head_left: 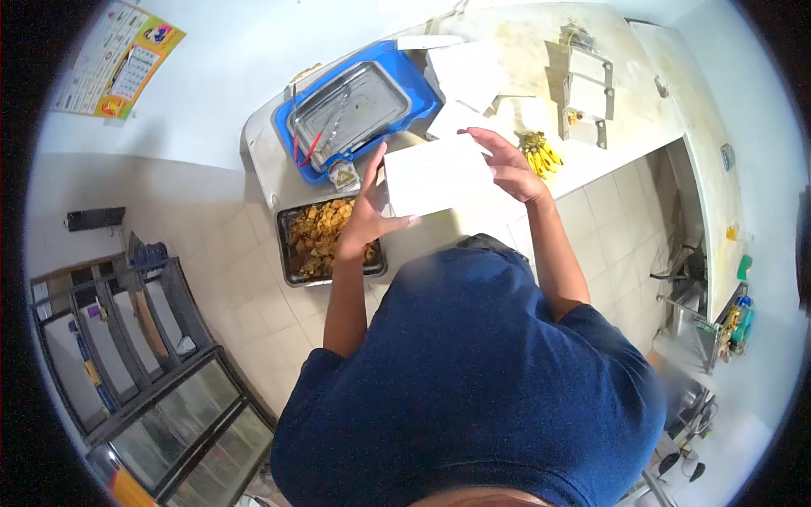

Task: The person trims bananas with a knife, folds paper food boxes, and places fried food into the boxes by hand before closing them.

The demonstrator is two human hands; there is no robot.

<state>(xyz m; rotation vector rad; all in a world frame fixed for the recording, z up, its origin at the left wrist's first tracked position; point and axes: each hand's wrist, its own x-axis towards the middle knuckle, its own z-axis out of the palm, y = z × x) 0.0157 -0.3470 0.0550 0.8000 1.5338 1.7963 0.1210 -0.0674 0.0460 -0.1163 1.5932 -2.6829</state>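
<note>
Both arms are reaching forward from a navy T-shirt (473, 380), elbows bending outward and forearms angling in toward a white box (438, 179). The left hand (365, 218) is grasping the box at its left side, fingers extending up along that side and thumb stretching across the near edge. The right hand (514, 171) is curving around the opposite side, its fingers partly spreading near the far right corner and its thumb lying close to the edge; whether it is gripping firmly, I cannot tell.

The box is sitting between the two hands, in front of the chest, showing a plain, blocky, brightly lit face whose details are washing out.

Beyond it, a pale worktop (524, 42) is holding a blue tub (429, 103), with a metal tray (372, 95) and red-handled tongs (311, 147) resting inside. Yellow bananas (541, 158) are lying to the right of the box. A black tray (285, 249) of browned food pieces (314, 232) is standing beside the left forearm. A calendar (127, 68) is hanging on the wall, light tiles (612, 203) are covering the floor, and a glass-panelled cabinet (173, 427) is standing at lower left.
</note>
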